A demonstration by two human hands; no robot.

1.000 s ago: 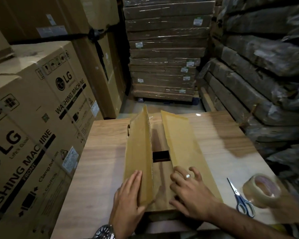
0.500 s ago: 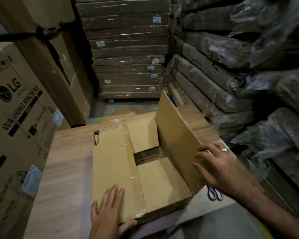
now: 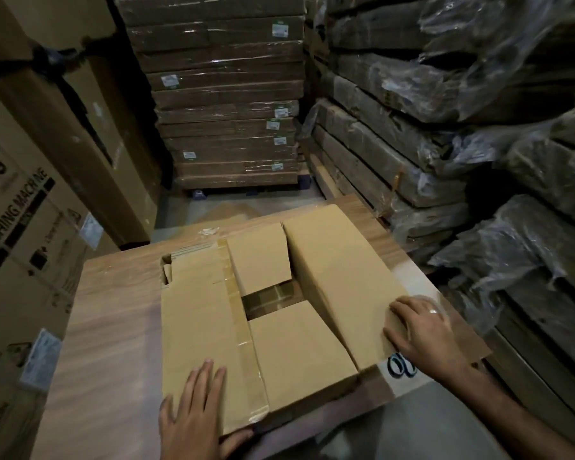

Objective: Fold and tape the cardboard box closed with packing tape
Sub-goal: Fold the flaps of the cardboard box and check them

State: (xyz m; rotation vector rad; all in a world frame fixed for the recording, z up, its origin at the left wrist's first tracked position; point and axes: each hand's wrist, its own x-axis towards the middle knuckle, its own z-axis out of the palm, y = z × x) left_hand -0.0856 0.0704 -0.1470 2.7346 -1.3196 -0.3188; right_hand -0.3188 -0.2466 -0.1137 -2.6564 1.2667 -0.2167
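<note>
Folding the flaps, I judge: on the table [image 3: 113,310], my left hand [image 3: 193,416], fingers straight, presses the left flap [image 3: 200,320] of the cardboard box [image 3: 299,353] flat, while my right hand [image 3: 425,330], fingers spread, pushes the tilted right flap [image 3: 342,270]. Next, that flap needs lowering to meet it.

The cardboard box [image 3: 296,346] is plain brown board, matt and dry-looking. A tape strip [image 3: 243,330] along its left flap is glossy, yellowish plastic. The table [image 3: 113,310] has a smooth wood-grain top with a faint sheen. At 12 o'clock, stacked flat cartons [image 3: 226,94] sit under shiny clear film. At 3 o'clock, bundles [image 3: 512,134] wear crinkled translucent plastic. At 9 o'clock, printed cartons [image 3: 24,227] are matt cardboard.
</note>
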